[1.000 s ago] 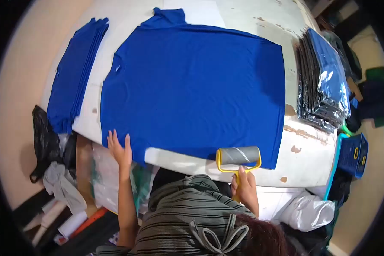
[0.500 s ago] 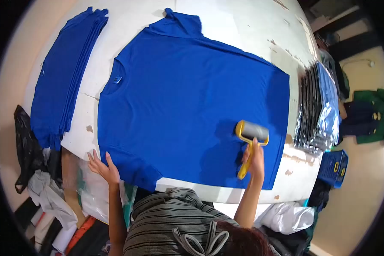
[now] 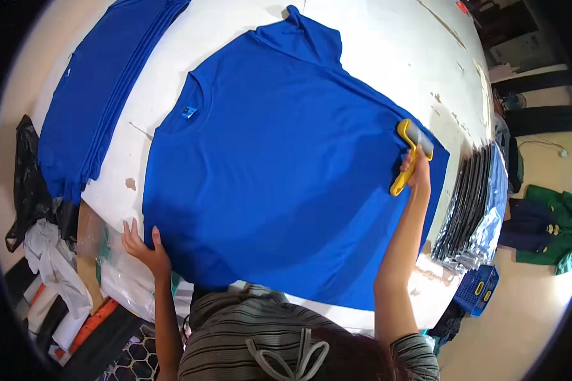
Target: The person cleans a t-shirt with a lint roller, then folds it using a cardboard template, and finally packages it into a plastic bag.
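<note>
A blue T-shirt (image 3: pixel 267 152) lies spread flat on the white table (image 3: pixel 388 57), its collar and small neck label toward the left. My right hand (image 3: pixel 418 170) grips the yellow handle of a lint roller (image 3: pixel 418 138), whose grey cylinder sits over the far lower corner of the shirt, close to the hem. Near the shirt's left sleeve edge, my left hand (image 3: pixel 147 249) rests with fingers spread, fingertips on the table and thumb at the fabric.
Folded blue shirts (image 3: pixel 102 95) are stacked on the table's left. Shiny plastic-wrapped packs (image 3: pixel 467 203) stand at the right edge, above a blue basket (image 3: pixel 476 291). A black plastic bag (image 3: pixel 28 184) and white cloth (image 3: pixel 57 267) hang at the left.
My right hand has moved the lint roller away from me across the shirt, toward its far hem corner. The view has shifted and turned slightly; my left hand stays near the sleeve.
</note>
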`<state>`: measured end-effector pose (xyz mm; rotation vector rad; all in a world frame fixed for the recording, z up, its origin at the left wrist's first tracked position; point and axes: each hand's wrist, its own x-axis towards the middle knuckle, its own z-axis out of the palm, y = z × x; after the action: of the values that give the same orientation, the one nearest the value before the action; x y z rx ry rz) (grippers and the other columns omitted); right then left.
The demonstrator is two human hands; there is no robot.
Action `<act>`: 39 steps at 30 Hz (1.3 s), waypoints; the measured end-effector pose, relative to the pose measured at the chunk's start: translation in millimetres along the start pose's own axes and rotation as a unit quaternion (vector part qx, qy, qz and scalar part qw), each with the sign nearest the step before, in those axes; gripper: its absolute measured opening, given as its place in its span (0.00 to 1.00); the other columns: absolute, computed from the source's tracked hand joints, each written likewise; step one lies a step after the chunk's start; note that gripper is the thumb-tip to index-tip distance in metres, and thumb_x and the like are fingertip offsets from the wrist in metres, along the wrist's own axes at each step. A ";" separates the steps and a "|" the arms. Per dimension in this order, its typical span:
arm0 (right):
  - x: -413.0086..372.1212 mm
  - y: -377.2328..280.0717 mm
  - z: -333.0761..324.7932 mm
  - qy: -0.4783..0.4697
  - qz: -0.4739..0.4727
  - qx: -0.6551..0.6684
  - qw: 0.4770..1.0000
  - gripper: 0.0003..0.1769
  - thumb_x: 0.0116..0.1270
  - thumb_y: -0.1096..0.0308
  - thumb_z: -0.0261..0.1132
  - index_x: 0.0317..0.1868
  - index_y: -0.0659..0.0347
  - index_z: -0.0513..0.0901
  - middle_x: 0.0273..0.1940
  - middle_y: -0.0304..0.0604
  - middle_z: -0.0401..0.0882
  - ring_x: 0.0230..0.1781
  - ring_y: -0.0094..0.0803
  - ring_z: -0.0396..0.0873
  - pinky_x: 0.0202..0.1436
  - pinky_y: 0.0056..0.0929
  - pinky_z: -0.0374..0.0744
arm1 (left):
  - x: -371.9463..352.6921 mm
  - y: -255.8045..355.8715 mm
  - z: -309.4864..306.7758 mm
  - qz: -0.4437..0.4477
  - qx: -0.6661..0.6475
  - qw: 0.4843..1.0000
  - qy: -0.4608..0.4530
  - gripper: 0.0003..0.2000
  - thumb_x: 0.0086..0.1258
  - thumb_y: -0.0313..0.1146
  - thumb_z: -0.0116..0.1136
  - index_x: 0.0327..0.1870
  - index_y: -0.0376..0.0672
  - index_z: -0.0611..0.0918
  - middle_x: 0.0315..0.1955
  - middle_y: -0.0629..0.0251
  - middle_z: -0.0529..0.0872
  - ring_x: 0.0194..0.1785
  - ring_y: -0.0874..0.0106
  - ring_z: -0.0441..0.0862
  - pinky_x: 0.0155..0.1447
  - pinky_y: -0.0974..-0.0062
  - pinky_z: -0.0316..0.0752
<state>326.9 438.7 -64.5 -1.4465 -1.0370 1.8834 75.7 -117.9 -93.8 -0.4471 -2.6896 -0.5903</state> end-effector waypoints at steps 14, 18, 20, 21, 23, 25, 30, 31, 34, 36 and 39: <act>-387.9 185.5 -15.9 0.099 0.090 0.017 0.991 0.22 0.66 0.48 0.48 0.24 0.58 0.66 0.13 0.32 0.60 0.10 0.20 0.60 0.12 0.18 0.62 | -9.5 -9.3 -0.8 -0.003 -0.061 0.998 -0.014 0.24 0.63 0.43 0.51 0.57 0.41 0.67 0.62 0.55 0.57 0.65 0.54 0.47 0.65 0.55 0.40; -408.6 190.6 18.4 0.120 0.112 0.054 0.985 0.21 0.67 0.50 0.47 0.26 0.59 0.66 0.13 0.33 0.60 0.10 0.20 0.59 0.13 0.19 0.62 | 4.2 -6.6 -17.9 0.024 -0.036 0.998 -0.046 0.24 0.63 0.42 0.51 0.58 0.42 0.66 0.61 0.56 0.58 0.65 0.56 0.49 0.65 0.55 0.40; -412.6 192.7 47.4 0.114 0.133 0.062 0.983 0.20 0.67 0.50 0.47 0.27 0.60 0.66 0.13 0.33 0.60 0.10 0.21 0.59 0.13 0.19 0.62 | 15.4 -3.7 -35.1 0.047 0.019 0.991 -0.127 0.24 0.63 0.42 0.50 0.58 0.42 0.65 0.60 0.56 0.59 0.65 0.58 0.51 0.65 0.55 0.40; -409.4 194.0 59.7 0.117 0.131 0.063 0.982 0.20 0.67 0.50 0.47 0.27 0.60 0.66 0.13 0.33 0.60 0.10 0.21 0.59 0.13 0.19 0.62 | 18.2 -6.6 -33.1 0.049 0.017 0.990 -0.128 0.24 0.63 0.42 0.50 0.58 0.42 0.65 0.60 0.56 0.59 0.65 0.58 0.51 0.65 0.55 0.40; -398.2 194.3 81.7 0.048 0.114 0.023 0.992 0.21 0.67 0.50 0.47 0.27 0.60 0.66 0.13 0.33 0.60 0.10 0.21 0.59 0.13 0.19 0.61 | 30.0 -15.7 -24.3 0.063 -0.011 0.993 -0.103 0.23 0.63 0.42 0.50 0.57 0.42 0.65 0.59 0.56 0.61 0.64 0.59 0.54 0.64 0.54 0.41; -387.1 198.4 91.6 0.048 0.106 0.026 0.993 0.21 0.67 0.50 0.47 0.27 0.60 0.66 0.13 0.33 0.60 0.10 0.21 0.59 0.13 0.19 0.62 | 40.3 -23.6 -16.5 0.066 -0.024 0.994 -0.083 0.23 0.63 0.42 0.50 0.57 0.42 0.65 0.59 0.55 0.61 0.64 0.60 0.55 0.64 0.54 0.42; -335.8 182.6 103.5 0.064 0.073 0.012 0.995 0.22 0.66 0.48 0.48 0.26 0.60 0.66 0.13 0.34 0.61 0.09 0.21 0.61 0.12 0.20 0.62 | 42.4 -33.6 -5.5 0.087 -0.053 0.993 -0.056 0.21 0.62 0.41 0.51 0.54 0.41 0.68 0.56 0.54 0.65 0.61 0.58 0.59 0.62 0.54 0.46; -317.5 173.3 105.6 0.065 0.062 0.003 0.996 0.22 0.66 0.48 0.48 0.25 0.59 0.67 0.13 0.34 0.61 0.09 0.22 0.61 0.12 0.21 0.63 | 43.5 -32.4 -5.0 0.091 -0.062 0.993 -0.048 0.21 0.62 0.40 0.51 0.53 0.40 0.68 0.55 0.54 0.65 0.61 0.57 0.59 0.62 0.54 0.47; -236.5 140.0 109.3 0.034 -0.012 -0.039 0.999 0.22 0.65 0.47 0.48 0.26 0.59 0.67 0.13 0.34 0.61 0.09 0.23 0.62 0.12 0.21 0.64 | 45.6 -31.6 -9.9 0.088 -0.063 0.993 -0.045 0.20 0.61 0.39 0.51 0.52 0.40 0.69 0.54 0.53 0.67 0.60 0.57 0.60 0.62 0.55 0.47; -172.9 106.4 114.1 0.024 -0.019 -0.049 0.998 0.22 0.64 0.46 0.49 0.27 0.58 0.67 0.13 0.34 0.61 0.09 0.24 0.61 0.13 0.22 0.64 | 49.2 -25.3 -10.2 0.083 -0.057 0.994 -0.049 0.19 0.61 0.38 0.51 0.51 0.40 0.70 0.54 0.53 0.67 0.60 0.56 0.60 0.62 0.55 0.47; -77.3 60.6 123.9 0.013 -0.025 -0.046 0.999 0.22 0.64 0.46 0.49 0.27 0.57 0.67 0.13 0.33 0.61 0.09 0.24 0.61 0.13 0.22 0.64 | 50.0 -23.6 -11.2 0.056 -0.043 0.996 -0.060 0.19 0.60 0.37 0.51 0.51 0.40 0.70 0.54 0.53 0.67 0.60 0.56 0.60 0.62 0.55 0.47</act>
<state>231.2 313.1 -57.2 -1.4791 -1.1487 1.7980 25.4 -132.1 -72.4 -0.6726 -2.7378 -0.6677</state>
